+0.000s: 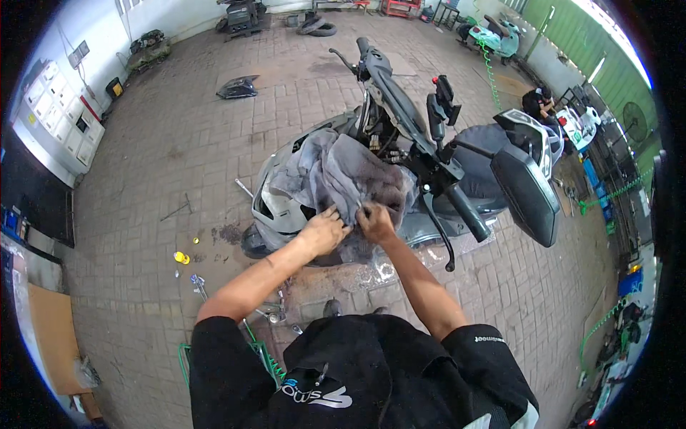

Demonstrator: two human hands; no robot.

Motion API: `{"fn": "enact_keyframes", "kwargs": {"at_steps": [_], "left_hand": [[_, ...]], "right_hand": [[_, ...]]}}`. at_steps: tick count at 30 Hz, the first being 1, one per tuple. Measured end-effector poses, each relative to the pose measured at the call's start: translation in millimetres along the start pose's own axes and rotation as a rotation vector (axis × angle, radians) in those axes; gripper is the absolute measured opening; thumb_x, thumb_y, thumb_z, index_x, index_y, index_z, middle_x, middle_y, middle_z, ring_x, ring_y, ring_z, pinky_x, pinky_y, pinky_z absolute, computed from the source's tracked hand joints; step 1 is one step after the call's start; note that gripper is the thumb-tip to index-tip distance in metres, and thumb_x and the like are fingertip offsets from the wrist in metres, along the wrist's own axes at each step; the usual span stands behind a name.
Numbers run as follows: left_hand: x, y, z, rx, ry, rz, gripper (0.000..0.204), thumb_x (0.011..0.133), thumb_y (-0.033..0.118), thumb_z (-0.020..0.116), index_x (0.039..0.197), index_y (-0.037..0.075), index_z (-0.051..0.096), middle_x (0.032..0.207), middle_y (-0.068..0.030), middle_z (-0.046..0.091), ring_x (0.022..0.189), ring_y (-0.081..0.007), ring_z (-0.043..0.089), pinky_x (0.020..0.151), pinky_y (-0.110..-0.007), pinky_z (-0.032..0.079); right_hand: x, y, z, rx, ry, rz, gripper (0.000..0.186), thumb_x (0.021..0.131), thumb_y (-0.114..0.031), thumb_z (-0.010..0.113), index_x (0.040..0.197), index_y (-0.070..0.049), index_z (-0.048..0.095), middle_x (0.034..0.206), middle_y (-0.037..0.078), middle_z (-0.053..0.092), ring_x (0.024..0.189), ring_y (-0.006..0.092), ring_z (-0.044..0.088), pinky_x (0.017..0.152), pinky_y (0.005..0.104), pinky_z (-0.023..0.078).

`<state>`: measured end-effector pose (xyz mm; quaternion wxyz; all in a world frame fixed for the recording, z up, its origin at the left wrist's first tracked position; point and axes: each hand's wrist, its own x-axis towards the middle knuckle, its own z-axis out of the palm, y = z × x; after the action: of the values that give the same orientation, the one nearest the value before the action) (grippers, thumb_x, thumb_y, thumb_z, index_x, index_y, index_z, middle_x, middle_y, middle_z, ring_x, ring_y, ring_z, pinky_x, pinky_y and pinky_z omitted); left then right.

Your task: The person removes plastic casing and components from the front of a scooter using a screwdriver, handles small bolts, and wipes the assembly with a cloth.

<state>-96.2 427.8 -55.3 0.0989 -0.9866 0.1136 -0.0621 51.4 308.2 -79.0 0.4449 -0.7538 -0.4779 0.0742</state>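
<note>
A grey, stained cloth [325, 168] lies bunched over the front of a dark grey scooter [411, 114], whose opened front shows wiring beside the handlebar. My left hand [325, 232] grips the near edge of the cloth with curled fingers. Close to its right, my right hand [376, 223] pinches another fold of the same cloth. Part of the scooter's pale front panel [282, 214] shows left of the cloth. A black mirror [525, 193] and the brake lever [439, 232] stick out to the right of my right forearm.
Hand tools [273, 312] and a green wire rack [268, 361] sit by my left leg. A yellow bottle [181, 257] and a T-handle wrench [179, 207] are on the brick floor at left. Farther right, a person [537, 104] crouches beside another scooter [579, 127].
</note>
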Motion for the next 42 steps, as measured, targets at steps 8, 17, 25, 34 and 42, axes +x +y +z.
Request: {"fn": "enact_keyframes", "kwargs": {"at_steps": [8, 17, 25, 34, 42], "left_hand": [[-2.4, -5.8, -30.8, -0.210, -0.357, -0.163, 0.022, 0.076, 0.025, 0.054, 0.091, 0.011, 0.062, 0.098, -0.0079, 0.061, 0.097, -0.0227, 0.057, 0.088, -0.040, 0.039], [28.8, -18.3, -74.0, -0.352, 0.433, -0.244, 0.038, 0.067, 0.027, 0.067, 0.101, 0.012, 0.058, 0.106, -0.0104, 0.055, 0.104, -0.0241, 0.051, 0.094, -0.048, 0.033], [78.8, -20.5, -29.6, -0.600, 0.612, -0.592, 0.043, 0.071, 0.024, 0.066, 0.110, 0.011, 0.053, 0.117, -0.0152, 0.046, 0.112, -0.0328, 0.042, 0.092, -0.049, 0.033], [142.3, -1.3, 25.7, -0.375, 0.417, -0.379, 0.052, 0.076, 0.047, 0.055, 0.120, 0.018, 0.053, 0.131, -0.0154, 0.040, 0.122, -0.0411, 0.031, 0.096, -0.060, 0.023], [132.7, -8.0, -16.3, -0.508, 0.295, -0.459, 0.058, 0.065, 0.042, 0.066, 0.113, 0.013, 0.056, 0.123, -0.0167, 0.044, 0.114, -0.0393, 0.038, 0.093, -0.057, 0.029]], "right_hand": [[-1.2, -16.0, -8.9, 0.154, 0.035, 0.006, 0.027, 0.083, -0.021, 0.053, 0.095, 0.003, 0.059, 0.086, 0.023, 0.061, 0.082, 0.0389, 0.059, 0.074, 0.0392, 0.045], [-20.4, 22.5, -11.1, -0.282, 0.146, -0.082, 0.035, 0.078, -0.019, 0.061, 0.109, -0.004, 0.054, 0.103, 0.024, 0.057, 0.094, 0.0401, 0.055, 0.081, 0.0416, 0.043], [-177.0, 19.6, -99.3, 0.176, -0.190, 0.782, 0.027, 0.082, -0.027, 0.063, 0.076, -0.003, 0.054, 0.063, 0.002, 0.054, 0.058, 0.0099, 0.051, 0.052, 0.0276, 0.043], [-325.4, -8.1, -273.4, 0.589, 0.726, 0.816, 0.076, 0.073, -0.002, 0.059, 0.138, -0.014, 0.021, 0.091, 0.007, 0.050, 0.074, 0.0226, 0.055, 0.078, 0.0423, 0.048], [-80.1, -247.7, -391.2, -1.048, 0.218, 0.119, 0.048, 0.059, 0.001, 0.065, 0.106, -0.005, 0.057, 0.097, 0.011, 0.061, 0.088, 0.0256, 0.058, 0.080, 0.0347, 0.044]]}}
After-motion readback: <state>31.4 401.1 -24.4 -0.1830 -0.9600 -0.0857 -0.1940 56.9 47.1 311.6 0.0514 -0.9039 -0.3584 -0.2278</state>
